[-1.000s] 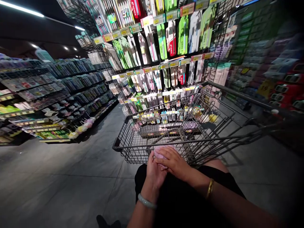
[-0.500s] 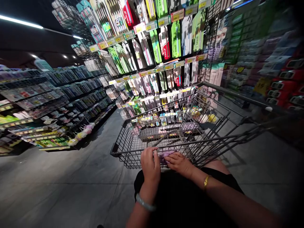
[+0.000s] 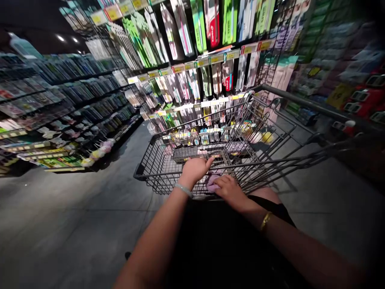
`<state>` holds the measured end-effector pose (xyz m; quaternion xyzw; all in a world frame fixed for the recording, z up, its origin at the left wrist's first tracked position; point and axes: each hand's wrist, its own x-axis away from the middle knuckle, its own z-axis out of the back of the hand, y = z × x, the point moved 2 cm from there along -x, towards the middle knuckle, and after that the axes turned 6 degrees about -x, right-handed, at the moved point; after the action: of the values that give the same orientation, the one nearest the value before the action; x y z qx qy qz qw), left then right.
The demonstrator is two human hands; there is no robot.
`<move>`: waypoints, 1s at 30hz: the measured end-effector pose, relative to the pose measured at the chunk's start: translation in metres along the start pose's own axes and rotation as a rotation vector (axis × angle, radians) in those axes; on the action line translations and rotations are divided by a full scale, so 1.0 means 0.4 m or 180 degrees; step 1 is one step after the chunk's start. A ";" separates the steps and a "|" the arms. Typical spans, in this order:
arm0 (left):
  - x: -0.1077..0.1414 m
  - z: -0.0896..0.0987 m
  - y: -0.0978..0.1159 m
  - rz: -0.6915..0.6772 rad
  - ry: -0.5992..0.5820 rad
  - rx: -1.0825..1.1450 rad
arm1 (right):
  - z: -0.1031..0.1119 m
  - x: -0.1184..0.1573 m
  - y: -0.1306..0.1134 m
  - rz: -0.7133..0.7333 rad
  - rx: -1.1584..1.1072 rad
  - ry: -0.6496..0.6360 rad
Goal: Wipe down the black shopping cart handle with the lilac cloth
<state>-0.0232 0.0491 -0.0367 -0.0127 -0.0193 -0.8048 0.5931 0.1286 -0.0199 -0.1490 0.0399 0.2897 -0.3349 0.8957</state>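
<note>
A wire shopping cart (image 3: 168, 173) stands in front of me, with its near side rail close to my knees. My right hand (image 3: 231, 189), wearing a gold bracelet, is closed on a bunched purple cloth (image 3: 211, 183) against the outside of the near wire side. My left hand (image 3: 195, 167), with a pale bangle at the wrist, reaches over the top rail into the cart. Its thumb sticks out to the right, while the other fingers bend down out of sight, so whether they hold anything is hidden.
Beyond the cart rises a rack of packaged toothbrushes (image 3: 200, 26) with price strips. More stocked shelves (image 3: 69, 112) stand to the left across the grey floor (image 3: 75, 212). The cart's handle bar (image 3: 300, 103) extends to the right, near red goods.
My left hand has moved up and over the rail into the cart. The right hand stays on the purple cloth at the near side. The view has tilted downward.
</note>
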 end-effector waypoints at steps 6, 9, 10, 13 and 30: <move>-0.014 0.007 -0.005 0.0025 -0.0332 -0.0022 | 0.026 0.023 0.013 -0.0164 -0.0064 0.0059; -0.017 0.005 -0.006 0.0037 -0.0360 0.0021 | 0.079 0.044 0.037 -0.0419 -0.0061 0.0572; -0.019 0.004 -0.006 0.0049 -0.0388 0.0039 | 0.079 0.052 0.044 -0.0496 -0.0022 0.0632; -0.023 0.006 -0.004 0.0080 -0.0500 0.0056 | 0.034 0.079 0.049 -0.0430 0.0116 0.0392; 0.001 0.005 0.009 0.0221 0.0072 -0.0212 | 0.088 0.142 0.060 -0.0821 -0.0090 0.0785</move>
<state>-0.0199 0.0476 -0.0345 -0.0240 0.0148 -0.7840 0.6201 0.1952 -0.0435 -0.1537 0.0306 0.4048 -0.4355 0.8035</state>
